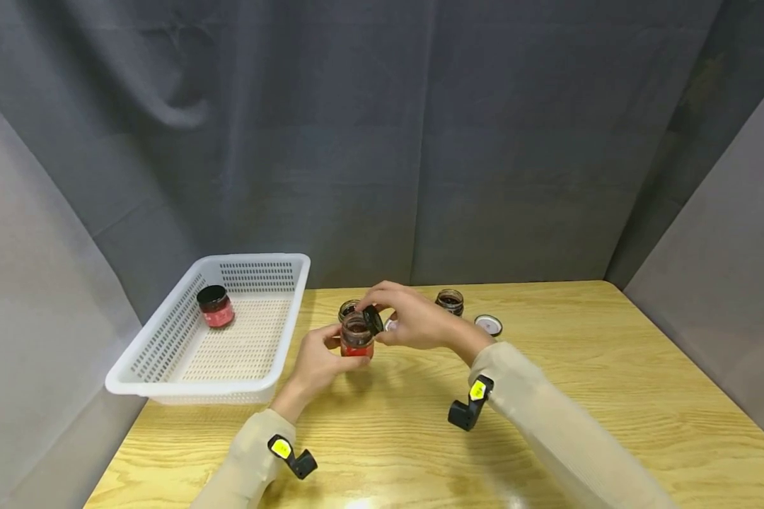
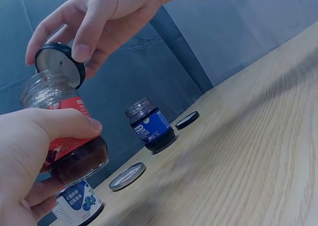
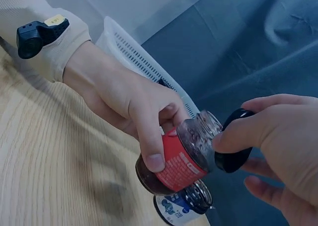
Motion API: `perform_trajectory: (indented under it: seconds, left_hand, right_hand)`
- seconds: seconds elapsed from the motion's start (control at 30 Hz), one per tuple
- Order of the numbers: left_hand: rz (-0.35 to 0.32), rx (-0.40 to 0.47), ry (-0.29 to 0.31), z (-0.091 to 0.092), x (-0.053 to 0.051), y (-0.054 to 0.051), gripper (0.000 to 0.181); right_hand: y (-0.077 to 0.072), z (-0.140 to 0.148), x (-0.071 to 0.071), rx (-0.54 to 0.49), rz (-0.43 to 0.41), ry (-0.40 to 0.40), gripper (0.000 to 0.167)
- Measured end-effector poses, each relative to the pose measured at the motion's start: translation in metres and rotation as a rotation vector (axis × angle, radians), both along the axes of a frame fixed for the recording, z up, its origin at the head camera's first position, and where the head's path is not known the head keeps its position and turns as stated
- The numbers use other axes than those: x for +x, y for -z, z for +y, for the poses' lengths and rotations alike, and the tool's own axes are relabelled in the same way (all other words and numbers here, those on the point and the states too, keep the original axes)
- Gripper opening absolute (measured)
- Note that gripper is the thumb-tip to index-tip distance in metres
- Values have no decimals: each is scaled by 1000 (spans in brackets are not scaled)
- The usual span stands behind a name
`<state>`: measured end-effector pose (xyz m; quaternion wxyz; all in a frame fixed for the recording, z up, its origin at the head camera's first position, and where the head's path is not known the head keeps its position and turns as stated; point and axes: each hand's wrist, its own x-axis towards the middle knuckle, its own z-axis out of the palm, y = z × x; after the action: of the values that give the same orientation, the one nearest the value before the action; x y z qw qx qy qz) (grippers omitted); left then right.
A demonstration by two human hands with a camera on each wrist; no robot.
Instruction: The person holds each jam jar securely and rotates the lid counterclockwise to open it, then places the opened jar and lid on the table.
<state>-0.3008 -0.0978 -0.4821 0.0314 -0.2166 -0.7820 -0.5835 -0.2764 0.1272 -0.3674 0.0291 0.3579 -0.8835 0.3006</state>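
The left hand (image 1: 318,362) grips a glass jar with a red label (image 1: 357,339), holding it above the table. Its mouth is uncovered, and dark contents show low in the glass in the left wrist view. Thumb and fingers of the right hand (image 1: 414,318) pinch a black lid (image 2: 60,64), which is tilted on edge right beside the jar's rim, its pale inner side showing. Behind and below the held jar stands a lidless jar with a white and blue label (image 2: 78,204).
A white basket (image 1: 286,332) at the left contains a black-lidded jar with a pink-red label (image 1: 216,308). Farther right stands an uncapped blue-labelled jar (image 2: 151,127). Two loose lids, one nearer (image 2: 127,176) and one farther (image 2: 187,120), lie on the wooden table (image 1: 547,367). Grey curtains hang behind.
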Motion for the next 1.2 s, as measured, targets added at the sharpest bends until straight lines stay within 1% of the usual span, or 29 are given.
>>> perform_trajectory:
  seconds: [0.1, 0.2, 0.33, 0.43, 0.53, 0.63, 0.77, 0.9, 1.03, 1.2]
  left_hand:
    - [0, -8, -15, -1, -1, 2, 44]
    - [1, -2, -8, -3, -1, 3, 41]
    - [-12, 13, 7, -8, 0, 3, 44]
    - [-16, 7, 4, -10, 1, 4, 47]
    - [-20, -6, -5, -12, 2, 5, 49]
    - [-22, -21, -15, -13, 3, 7, 50]
    - [-14, -39, -26, -13, 3, 11, 51]
    - [-14, -61, -32, -14, 3, 14, 52]
    - [-10, -95, -40, -14, 3, 18, 54]
    - [8, -133, -64, -15, 3, 25, 56]
  right_hand:
    - [5, 2, 0, -79, -44, 26, 49]
    - [11, 5, 0, -144, -70, 55, 48]
    - [19, 7, 0, -220, -87, 85, 45]
    - [26, 9, 0, -286, -106, 99, 43]
    - [34, 11, -1, -340, -104, 119, 43]
    - [40, 13, -1, -363, -72, 133, 46]
    - [48, 16, -1, -350, -15, 149, 57]
    - [60, 16, -1, -293, 7, 195, 66]
    - [75, 17, -1, -242, 2, 235, 65]
    - [95, 20, -2, -232, -18, 260, 61]
